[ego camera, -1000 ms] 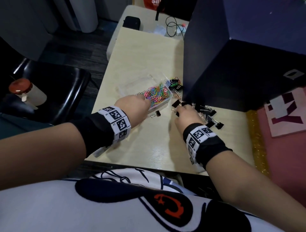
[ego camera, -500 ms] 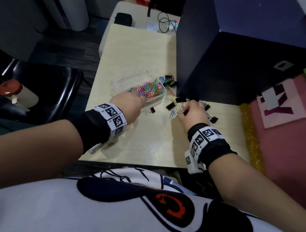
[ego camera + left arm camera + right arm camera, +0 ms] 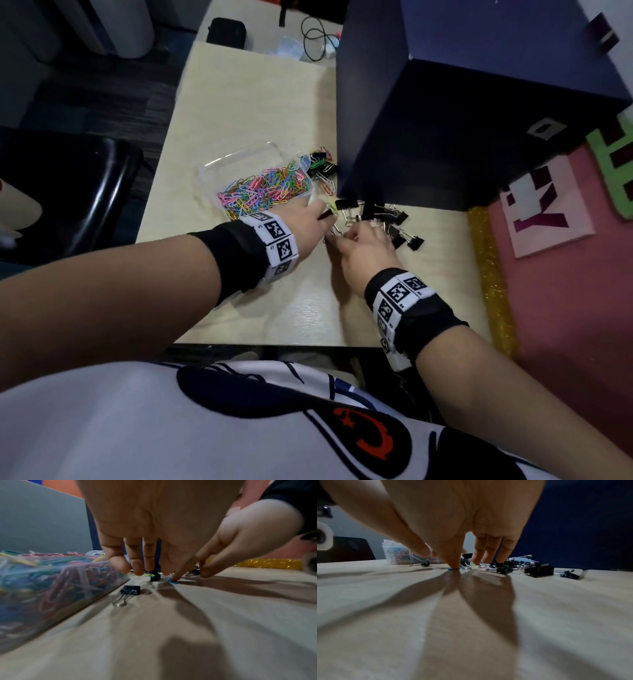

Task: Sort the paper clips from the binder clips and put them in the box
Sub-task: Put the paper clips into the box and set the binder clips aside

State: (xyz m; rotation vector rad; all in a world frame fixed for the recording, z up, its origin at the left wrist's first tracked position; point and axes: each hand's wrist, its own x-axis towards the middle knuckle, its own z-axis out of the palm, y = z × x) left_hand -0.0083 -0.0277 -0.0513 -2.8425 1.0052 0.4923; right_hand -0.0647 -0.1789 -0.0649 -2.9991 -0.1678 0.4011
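A clear plastic box (image 3: 212,168) holds a heap of coloured paper clips (image 3: 263,188); it fills the left of the left wrist view (image 3: 51,582). Black binder clips (image 3: 394,222) lie mixed with loose paper clips right of it, below the dark blue panel. My left hand (image 3: 322,214) hangs over the pile's left edge with fingers (image 3: 137,569) relaxed, holding nothing. One binder clip (image 3: 130,590) lies beside the box wall. My right hand (image 3: 346,234) sits close by, one fingertip (image 3: 453,565) pressing a blue paper clip (image 3: 453,569) flat on the table; its other fingers hover over binder clips (image 3: 537,570).
A tall dark blue panel (image 3: 445,120) stands at the table's right back. A small second heap of clips (image 3: 320,164) lies behind the box. A black chair (image 3: 68,192) is left of the table (image 3: 257,102), a gold strip (image 3: 493,274) and pink mat (image 3: 565,308) right.
My left hand has left the box of paper clips and moved right to the pile, beside my right hand. My right hand has shifted slightly toward me.
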